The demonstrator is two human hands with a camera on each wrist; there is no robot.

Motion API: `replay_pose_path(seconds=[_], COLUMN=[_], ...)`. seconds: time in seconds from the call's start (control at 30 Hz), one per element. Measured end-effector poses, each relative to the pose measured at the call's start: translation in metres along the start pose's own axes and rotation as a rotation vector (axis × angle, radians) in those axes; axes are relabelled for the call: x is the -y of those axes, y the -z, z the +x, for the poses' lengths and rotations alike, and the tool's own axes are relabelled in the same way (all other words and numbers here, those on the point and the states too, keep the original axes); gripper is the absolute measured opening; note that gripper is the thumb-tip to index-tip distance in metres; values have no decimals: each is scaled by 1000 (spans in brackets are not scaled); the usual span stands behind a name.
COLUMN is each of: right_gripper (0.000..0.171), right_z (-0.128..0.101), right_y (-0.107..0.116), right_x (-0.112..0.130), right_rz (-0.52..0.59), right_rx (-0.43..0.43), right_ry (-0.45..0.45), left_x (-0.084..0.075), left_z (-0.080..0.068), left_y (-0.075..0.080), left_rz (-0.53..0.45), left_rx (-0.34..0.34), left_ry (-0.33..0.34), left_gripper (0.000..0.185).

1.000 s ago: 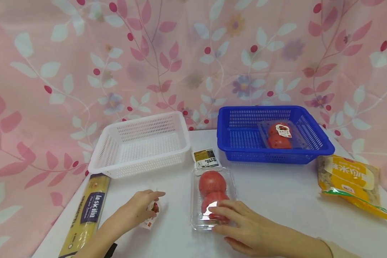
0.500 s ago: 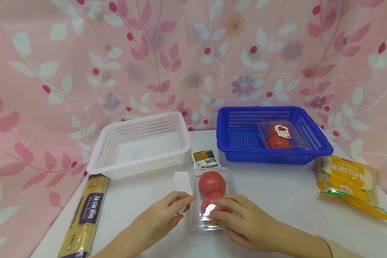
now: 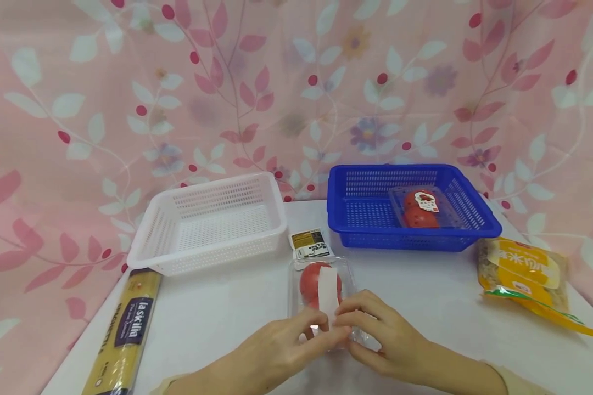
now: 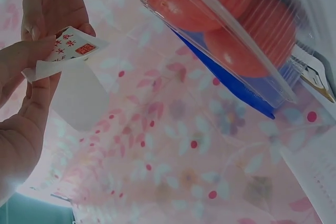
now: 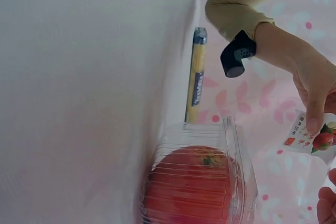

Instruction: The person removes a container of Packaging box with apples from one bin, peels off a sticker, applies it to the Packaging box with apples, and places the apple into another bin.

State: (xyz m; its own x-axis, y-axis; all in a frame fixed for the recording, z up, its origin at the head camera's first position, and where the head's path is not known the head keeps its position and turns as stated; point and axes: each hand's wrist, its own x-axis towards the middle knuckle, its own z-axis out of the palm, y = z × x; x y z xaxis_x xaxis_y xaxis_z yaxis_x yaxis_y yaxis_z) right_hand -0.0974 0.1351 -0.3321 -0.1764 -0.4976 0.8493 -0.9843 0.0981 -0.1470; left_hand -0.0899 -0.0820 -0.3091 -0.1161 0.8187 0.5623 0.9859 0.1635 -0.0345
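My left hand (image 3: pixel 272 351) pinches a sticker label (image 4: pixel 79 48) between thumb and fingers. The label has red writing and a tomato picture, and its white backing (image 3: pixel 328 291) hangs loose. Below it lies a clear plastic box (image 3: pixel 347 269) with tomatoes (image 3: pixel 310 282) inside, partly covered by both hands in the head view. Close to the label, on the other side, is my right hand (image 3: pixel 390 337), its fingers bent loosely. In the right wrist view, its fingertips (image 5: pixel 326 208) show a small gap from the label.
A white basket (image 3: pixel 212 230) stands at back left, a blue basket (image 3: pixel 365 230) with another labelled tomato box (image 3: pixel 421 208) at back right. A small packet (image 3: pixel 308 243) lies between them. Spaghetti (image 3: pixel 123 329) lies at left, a yellow grain bag (image 3: pixel 526 280) at right.
The left hand has carried the label from the left of the tomato box to above it, and the backing now hangs loose. The right hand has lifted off the box towards the label.
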Motion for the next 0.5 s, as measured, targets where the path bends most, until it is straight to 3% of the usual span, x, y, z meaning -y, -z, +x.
replay_pose_path(seconds=[0.23, 0.4, 0.5], right_gripper=[13, 12, 11], right_z=[7, 2, -3], right_y=[8, 9, 9], right_x=[8, 6, 3], right_rz=[2, -12, -18], right_rx=[-10, -15, -15], right_ry=[-1, -3, 1], left_x=[-1, 3, 5], left_z=[7, 11, 12], left_y=[-2, -6, -8], left_rz=[-62, 46, 58], left_rx=[-12, -97, -117], left_ry=[12, -21, -14], left_gripper=[35, 32, 38])
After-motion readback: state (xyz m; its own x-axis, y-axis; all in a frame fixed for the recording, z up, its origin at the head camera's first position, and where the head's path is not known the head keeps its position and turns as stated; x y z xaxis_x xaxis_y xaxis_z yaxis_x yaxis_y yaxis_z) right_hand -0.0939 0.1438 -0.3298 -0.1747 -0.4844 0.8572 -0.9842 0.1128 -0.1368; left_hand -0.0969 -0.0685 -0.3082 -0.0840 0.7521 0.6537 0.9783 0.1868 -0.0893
